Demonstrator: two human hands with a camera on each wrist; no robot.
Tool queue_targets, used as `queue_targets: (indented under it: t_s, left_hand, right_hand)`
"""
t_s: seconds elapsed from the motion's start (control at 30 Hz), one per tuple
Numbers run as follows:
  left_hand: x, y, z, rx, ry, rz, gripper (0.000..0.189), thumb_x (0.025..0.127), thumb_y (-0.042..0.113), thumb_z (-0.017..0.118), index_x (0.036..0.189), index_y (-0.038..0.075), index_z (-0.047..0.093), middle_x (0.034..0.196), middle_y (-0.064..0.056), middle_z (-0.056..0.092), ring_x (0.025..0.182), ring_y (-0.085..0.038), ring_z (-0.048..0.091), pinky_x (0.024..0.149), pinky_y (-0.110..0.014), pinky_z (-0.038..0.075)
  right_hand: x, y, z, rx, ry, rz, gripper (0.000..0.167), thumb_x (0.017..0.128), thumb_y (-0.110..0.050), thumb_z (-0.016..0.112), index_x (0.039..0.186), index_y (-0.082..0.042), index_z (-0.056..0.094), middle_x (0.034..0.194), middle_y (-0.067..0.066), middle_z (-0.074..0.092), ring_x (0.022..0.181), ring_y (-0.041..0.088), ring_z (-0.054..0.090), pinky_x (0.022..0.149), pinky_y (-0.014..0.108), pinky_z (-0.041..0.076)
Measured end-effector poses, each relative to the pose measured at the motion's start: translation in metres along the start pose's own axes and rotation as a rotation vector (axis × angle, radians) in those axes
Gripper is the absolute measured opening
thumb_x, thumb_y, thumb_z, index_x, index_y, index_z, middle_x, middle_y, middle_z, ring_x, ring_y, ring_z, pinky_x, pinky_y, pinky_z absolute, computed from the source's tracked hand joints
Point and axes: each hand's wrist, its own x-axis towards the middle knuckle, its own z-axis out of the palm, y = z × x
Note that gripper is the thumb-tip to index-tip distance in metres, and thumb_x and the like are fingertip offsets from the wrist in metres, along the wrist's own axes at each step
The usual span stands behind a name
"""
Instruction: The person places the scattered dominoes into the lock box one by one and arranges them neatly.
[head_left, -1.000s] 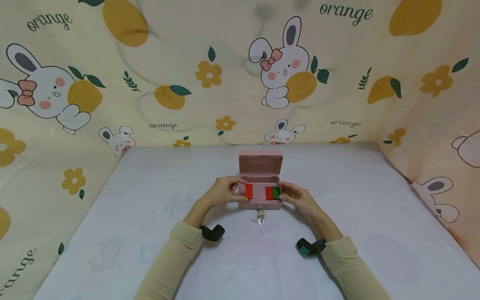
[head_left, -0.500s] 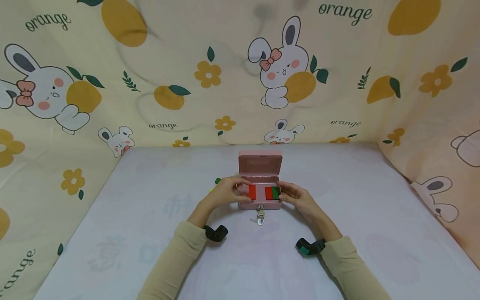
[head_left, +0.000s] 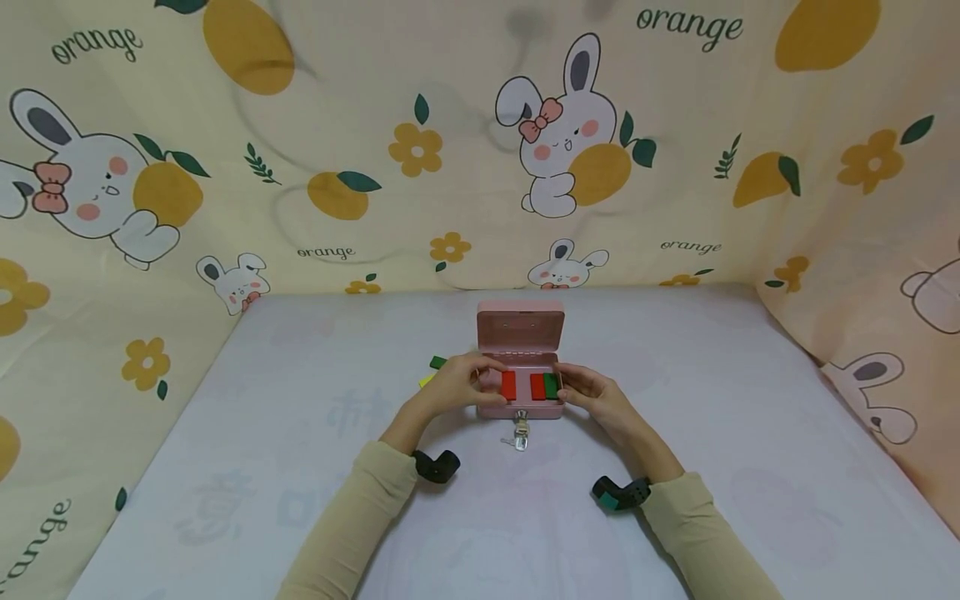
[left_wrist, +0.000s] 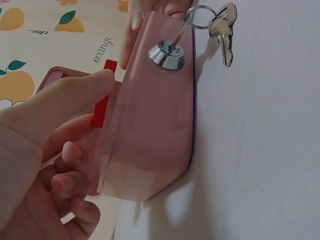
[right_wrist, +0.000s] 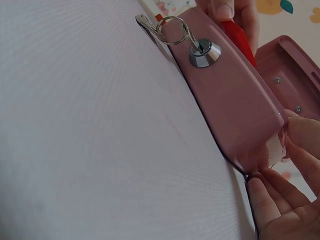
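A pink metal cash box (head_left: 495, 412) stands with its lid (head_left: 521, 330) raised. Between thumb and fingers, my left hand (head_left: 452, 385) pinches a red block (head_left: 508, 385) over the left part of the box; the left wrist view shows this block (left_wrist: 102, 111) upright at the front rim. Inside, toward the right end, another red block (head_left: 537, 387) lies side by side with a green block (head_left: 551, 386). My right hand (head_left: 603, 400) holds the box's right end, its fingers and thumb at the back and front corners. Its grip is partly hidden by the box.
A key ring with keys (left_wrist: 225, 32) hangs from the front lock (left_wrist: 167, 55). Behind my left hand, a green block (head_left: 437, 362) and something yellow (head_left: 427, 380) show on the white tabletop (head_left: 300, 500). A patterned cloth (head_left: 337, 125) hangs behind.
My left hand has moved right with the red block, nearer the two blocks in the box. The green and yellow pieces behind it have come into sight. My right hand has stayed put.
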Motion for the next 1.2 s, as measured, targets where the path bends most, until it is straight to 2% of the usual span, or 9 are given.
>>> queue_targets:
  t_s: [0.2,0.47,0.7,0.93,1.2]
  left_hand:
    - [0.002,0.002,0.001,-0.001,-0.016,0.006,0.048,0.079,0.026,0.079,0.122,0.011,0.064,0.098,-0.016,0.056,0.09,-0.018,0.047,0.069,-0.019,0.038]
    - [0.007,0.0,0.006,0.009,-0.011,0.004,0.046,0.079,0.026,0.079,0.121,0.013,0.065,0.099,-0.01,0.057,0.093,-0.017,0.047,0.072,-0.02,0.041]
    - [0.01,0.003,0.009,-0.008,-0.021,-0.005,0.045,0.081,0.026,0.078,0.122,0.014,0.064,0.111,-0.01,0.061,0.1,-0.019,0.05,0.081,-0.025,0.049]
    - [0.012,0.003,0.01,0.033,-0.018,0.035,0.045,0.08,0.026,0.079,0.12,0.012,0.065,0.101,-0.01,0.059,0.093,-0.017,0.047,0.074,-0.022,0.041]
    - [0.015,0.002,0.013,0.048,-0.022,0.016,0.045,0.08,0.028,0.079,0.12,0.014,0.065,0.091,-0.004,0.053,0.089,-0.014,0.046,0.071,-0.021,0.038]
  right_hand:
    - [0.0,0.0,0.0,-0.002,-0.002,-0.013,0.057,0.094,-0.019,0.061,0.144,-0.001,0.04,0.154,0.022,0.035,0.144,0.039,0.032,0.093,0.003,0.039]
    - [0.0,0.0,0.0,-0.002,0.002,-0.028,0.056,0.095,-0.017,0.06,0.144,0.002,0.039,0.153,0.025,0.034,0.144,0.042,0.031,0.093,0.002,0.038]
    - [0.0,0.001,-0.001,-0.012,0.001,-0.025,0.057,0.095,-0.018,0.06,0.144,0.001,0.039,0.153,0.024,0.034,0.144,0.041,0.031,0.094,0.004,0.039]
    - [-0.001,0.0,0.0,-0.01,-0.002,-0.004,0.058,0.095,-0.021,0.06,0.145,-0.001,0.038,0.154,0.022,0.033,0.145,0.04,0.03,0.095,0.004,0.039]
    - [-0.001,-0.001,-0.001,-0.009,-0.008,-0.016,0.057,0.095,-0.018,0.059,0.145,0.0,0.037,0.153,0.024,0.033,0.144,0.041,0.031,0.096,0.005,0.04]
